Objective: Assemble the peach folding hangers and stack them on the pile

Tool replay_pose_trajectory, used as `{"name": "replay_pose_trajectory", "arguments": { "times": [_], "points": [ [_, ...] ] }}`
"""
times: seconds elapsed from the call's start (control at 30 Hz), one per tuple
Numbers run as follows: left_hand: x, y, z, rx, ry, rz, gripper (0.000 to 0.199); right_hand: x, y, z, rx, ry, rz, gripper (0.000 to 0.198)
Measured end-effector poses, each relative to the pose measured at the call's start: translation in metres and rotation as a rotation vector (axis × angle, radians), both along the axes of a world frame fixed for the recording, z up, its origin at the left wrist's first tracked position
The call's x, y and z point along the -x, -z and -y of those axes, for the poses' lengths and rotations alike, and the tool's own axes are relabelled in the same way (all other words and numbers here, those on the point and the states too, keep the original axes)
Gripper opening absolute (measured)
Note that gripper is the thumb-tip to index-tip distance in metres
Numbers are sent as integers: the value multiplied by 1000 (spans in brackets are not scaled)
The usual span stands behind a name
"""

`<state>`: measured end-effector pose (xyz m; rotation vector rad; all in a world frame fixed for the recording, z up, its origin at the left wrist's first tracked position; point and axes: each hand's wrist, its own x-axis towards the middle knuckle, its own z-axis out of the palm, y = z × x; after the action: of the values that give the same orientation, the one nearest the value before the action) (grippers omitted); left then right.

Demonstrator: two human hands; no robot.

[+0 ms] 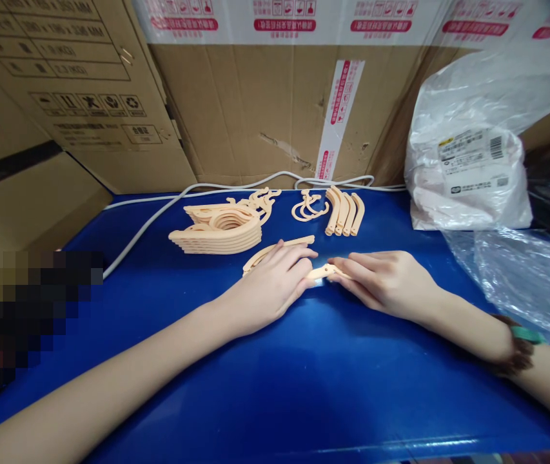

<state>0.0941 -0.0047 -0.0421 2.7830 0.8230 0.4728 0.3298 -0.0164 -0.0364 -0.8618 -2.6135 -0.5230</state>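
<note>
A small cream plastic hanger piece [322, 272] with a round hole is stretched between my two hands, low over the blue table. My left hand [275, 283] is closed on its left end, and the fingers of my right hand [385, 278] pinch the right end. Much of the piece is hidden by fingers. Just behind my left hand lies a curved cream hanger arm [304, 242], partly covered by that hand; I cannot tell whether they touch. Farther back are a neat stack of hanger parts [221, 243], loose hooks [309, 207] and several curved arms side by side [345, 212].
The blue table [275, 399] is backed by cardboard boxes [255, 109]. A white cable [151, 225] runs along the back and left. At the right stand a white plastic bag [471, 167] with a label and crumpled clear film [521, 283]. A pixelated area covers the left edge.
</note>
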Motion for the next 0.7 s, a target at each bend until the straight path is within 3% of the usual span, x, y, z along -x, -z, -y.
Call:
{"name": "replay_pose_trajectory", "arguments": {
  "times": [0.27, 0.5, 0.7],
  "points": [
    [1, -1, -1, -11, 3, -9, 27, 1, -1, -4, -34, -1, 60, 42],
    [1, -1, -2, 9, 8, -17, 25, 3, -4, -2, 138, 28, 12, 41],
    [1, 0, -1, 19, 10, -8, 24, 3, -6, -2, 150, 14, 13, 42]
  ]
}}
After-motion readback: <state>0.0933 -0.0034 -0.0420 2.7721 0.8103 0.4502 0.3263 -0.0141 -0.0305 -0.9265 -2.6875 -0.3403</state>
